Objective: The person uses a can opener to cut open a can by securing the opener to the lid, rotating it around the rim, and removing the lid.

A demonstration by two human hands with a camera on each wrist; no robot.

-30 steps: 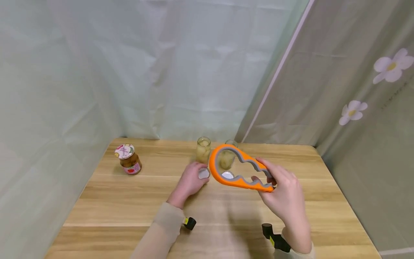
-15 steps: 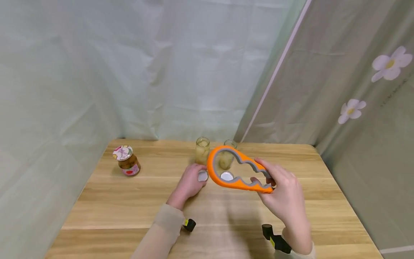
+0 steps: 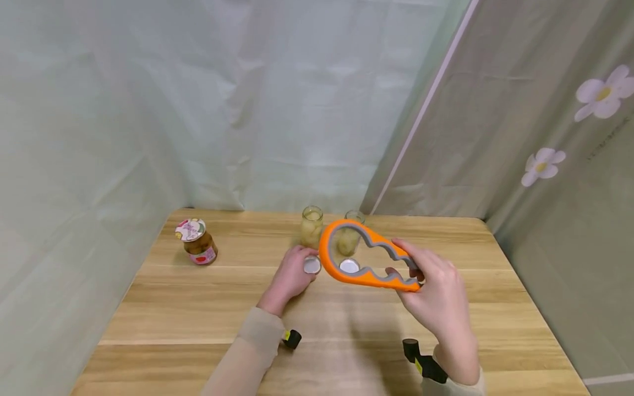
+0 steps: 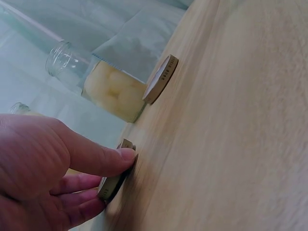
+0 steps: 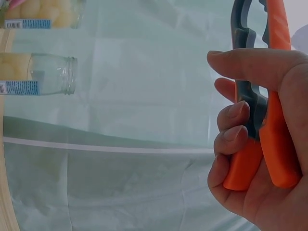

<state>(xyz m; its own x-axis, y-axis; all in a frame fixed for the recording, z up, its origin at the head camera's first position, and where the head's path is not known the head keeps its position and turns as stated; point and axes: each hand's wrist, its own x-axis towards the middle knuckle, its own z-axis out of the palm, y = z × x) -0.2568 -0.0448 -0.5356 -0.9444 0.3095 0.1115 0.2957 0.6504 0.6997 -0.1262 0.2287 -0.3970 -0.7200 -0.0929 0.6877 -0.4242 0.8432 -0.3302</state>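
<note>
My left hand (image 3: 289, 275) rests at the table's middle and pinches a round metal jar lid (image 3: 312, 265). The left wrist view shows thumb and fingers on the rim of that lid (image 4: 113, 183), close to the wood. My right hand (image 3: 438, 289) holds an orange and grey jar opener (image 3: 358, 278) above the table, its loop pointing left. Fingers curl round both handles (image 5: 284, 144) in the right wrist view. Behind the left hand stands a lidless glass jar (image 3: 311, 228) of pale round fruit. A second lidless jar (image 3: 348, 242) and lid (image 3: 349, 266) show through the opener's loop.
A closed jar (image 3: 200, 247) with a patterned lid and brown contents stands at the table's back left. Pale curtains (image 3: 297, 110) hang behind the wooden table (image 3: 198, 319) and at its sides. Small black devices (image 3: 431, 368) sit at both wrists.
The view shifts slightly. Both hands keep their places, the left on the lid and the right holding the jar opener; nothing else has visibly moved.
</note>
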